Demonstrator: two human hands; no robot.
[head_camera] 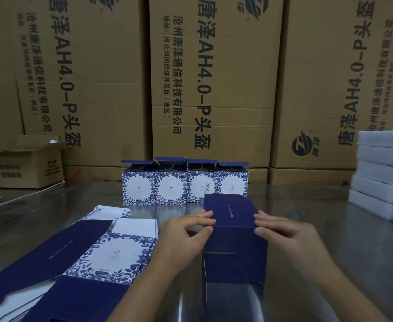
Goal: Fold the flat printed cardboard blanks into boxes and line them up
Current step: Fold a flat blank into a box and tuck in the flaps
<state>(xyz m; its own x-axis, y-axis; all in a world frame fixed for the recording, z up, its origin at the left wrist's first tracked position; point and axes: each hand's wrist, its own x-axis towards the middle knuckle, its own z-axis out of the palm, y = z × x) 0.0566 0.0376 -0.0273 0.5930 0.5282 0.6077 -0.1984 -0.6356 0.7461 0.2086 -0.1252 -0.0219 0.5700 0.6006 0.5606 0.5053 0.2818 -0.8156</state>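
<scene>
A dark blue box (235,247) stands partly folded on the steel table (330,228) in front of me. My left hand (186,233) pinches its upper left edge between thumb and fingers. My right hand (281,231) pinches the upper right edge the same way. The top flap leans away from me. Behind it, several folded blue-and-white floral boxes (171,188) stand side by side in a row, lids open. A stack of flat printed blanks (93,256) lies at the lower left.
Large brown shipping cartons (214,77) wall off the back of the table. A smaller open carton (26,163) sits at the back left. White foam blocks (381,173) are stacked at the right edge.
</scene>
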